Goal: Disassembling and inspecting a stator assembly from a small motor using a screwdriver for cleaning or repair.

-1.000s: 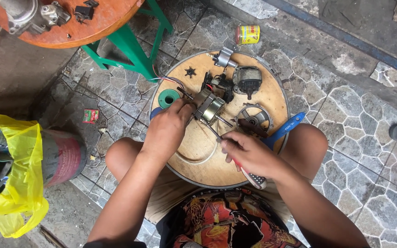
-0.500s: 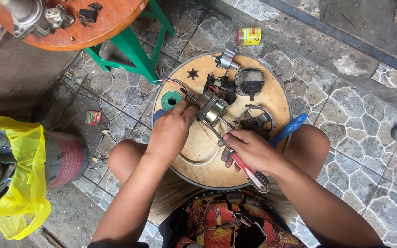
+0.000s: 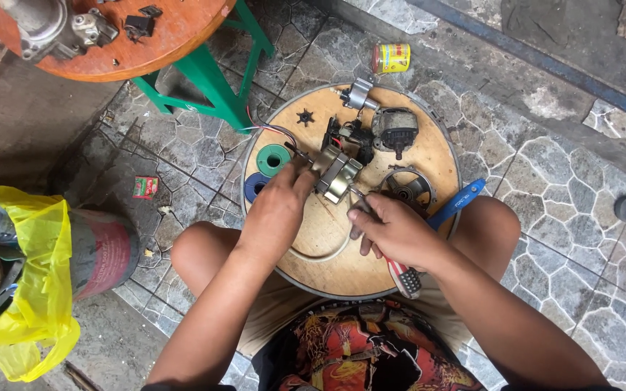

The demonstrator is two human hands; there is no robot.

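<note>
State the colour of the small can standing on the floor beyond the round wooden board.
Yellow, with a red band: the can, clearest in the head view.

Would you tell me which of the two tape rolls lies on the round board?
The green roll: it lies on the board near the left hand. The blue roll sits at the board's edge, partly hidden.

Looks like an informal repair w/shop on a stone-paved floor (image 3: 545,181): motor parts (image 3: 393,129) spread on a round wooden board (image 3: 327,246), green-legged stool (image 3: 211,72) w/ machinery nearby.
</note>
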